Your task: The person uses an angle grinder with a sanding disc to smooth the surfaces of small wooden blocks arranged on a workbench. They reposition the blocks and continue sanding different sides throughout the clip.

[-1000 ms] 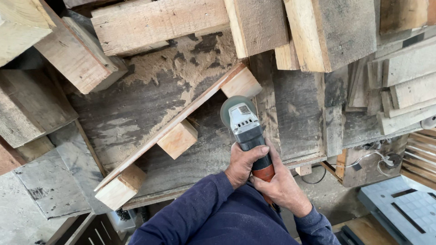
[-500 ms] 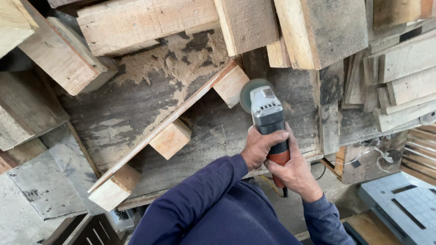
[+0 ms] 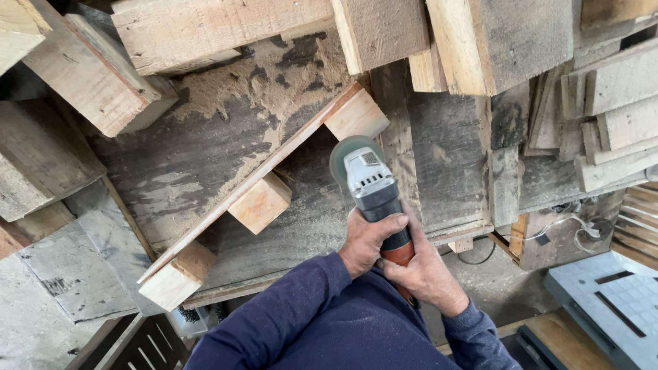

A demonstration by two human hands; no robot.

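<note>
Grinder (image 3: 373, 188) gripped by left hand (image 3: 368, 240) and right hand (image 3: 425, 274), fingers closed around it; disc beside pallet runner (image 3: 264, 185) on desk (image 3: 199, 157).

Angle grinder (image 3: 373, 188): held over the tabletop (image 3: 205, 157), left hand (image 3: 367, 240) just behind its head, right hand (image 3: 428, 274) further back on the handle. Pallet runner (image 3: 267, 178) with three blocks: lies diagonally on the tabletop, left of the grinder. Stacked boards (image 3: 617, 116): right; sawdust (image 3: 226, 96): beyond the runner.
</note>
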